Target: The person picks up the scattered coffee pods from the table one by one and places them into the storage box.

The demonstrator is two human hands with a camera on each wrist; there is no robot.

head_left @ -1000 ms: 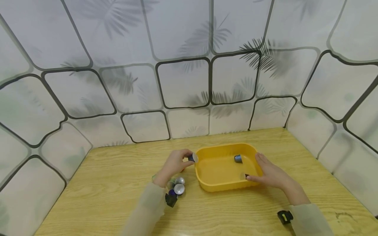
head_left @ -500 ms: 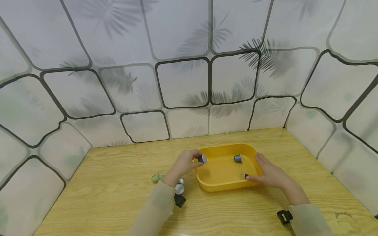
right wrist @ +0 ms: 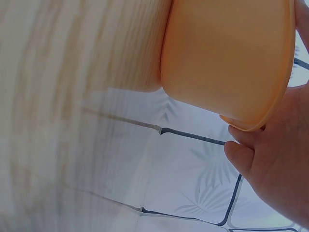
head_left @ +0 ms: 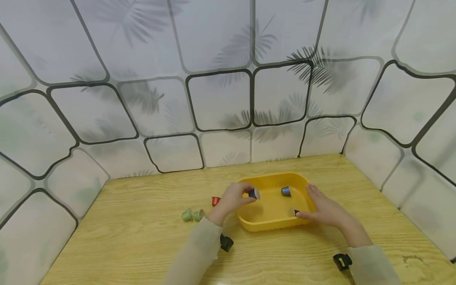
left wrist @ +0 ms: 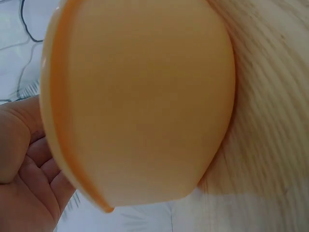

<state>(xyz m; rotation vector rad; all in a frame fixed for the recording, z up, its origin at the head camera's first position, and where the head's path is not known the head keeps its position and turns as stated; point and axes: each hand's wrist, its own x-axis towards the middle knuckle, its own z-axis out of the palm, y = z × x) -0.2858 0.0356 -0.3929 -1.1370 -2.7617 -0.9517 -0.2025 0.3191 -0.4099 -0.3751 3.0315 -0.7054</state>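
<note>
My left hand (head_left: 233, 198) pinches a dark blue coffee capsule (head_left: 254, 193), its pale lid facing right, over the left part of the yellow tray (head_left: 263, 227). A lighter blue capsule (head_left: 285, 191) lies on its side in the tray toward the back right. My right hand (head_left: 329, 209) holds the tray's right end, thumb over the inside and fingers along the rim. Close to that thumb tip lies a dark capsule (head_left: 296, 213), partly hidden. In the left wrist view, the tray wall (left wrist: 149, 96) hides the capsule I hold.
Left of the tray, on the wooden table (head_left: 142, 229), lie a red capsule (head_left: 215, 201) and two green capsules (head_left: 192, 215). My left forearm covers the spot where silver capsules lay. A patterned cloth wall (head_left: 228, 146) stands along the table's back and sides.
My left hand has carried the dark blue capsule rightward, from beside the tray to over its inside. The red and green capsules have come into sight; the silver ones are now hidden. My right hand stays put.
</note>
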